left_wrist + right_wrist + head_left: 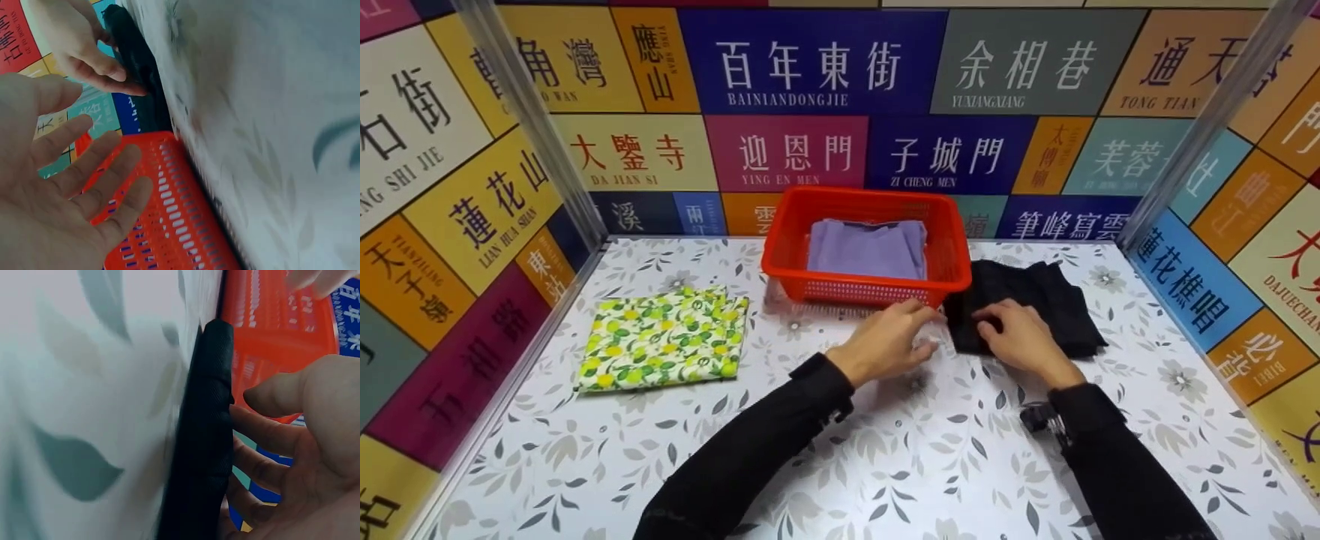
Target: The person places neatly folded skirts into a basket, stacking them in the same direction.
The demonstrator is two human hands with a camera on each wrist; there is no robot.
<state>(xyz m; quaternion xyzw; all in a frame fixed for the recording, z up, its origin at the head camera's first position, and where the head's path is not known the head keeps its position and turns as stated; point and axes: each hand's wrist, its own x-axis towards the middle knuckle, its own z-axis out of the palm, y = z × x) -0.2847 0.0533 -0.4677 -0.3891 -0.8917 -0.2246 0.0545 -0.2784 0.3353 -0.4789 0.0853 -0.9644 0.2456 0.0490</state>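
Note:
A folded black cloth (1054, 300) lies right of the red basket (870, 289). My right hand (1020, 334) is over its near left part, fingertips at the cloth; in the right wrist view the fingers (264, 430) touch the side of the black fold (202, 422) and the thumb stands apart from it. My left hand (885, 341) hovers in front of the basket, its fingers spread and holding nothing, as the left wrist view also shows (73, 174). Inside the basket rests a folded light purple cloth (866, 251).
On the left of the table (885, 465) lies a folded cloth with a lemon print (664, 341). The basket stands near the back wall panel (810, 67), which is covered with coloured Chinese signs. Side panels bound the table at left and right.

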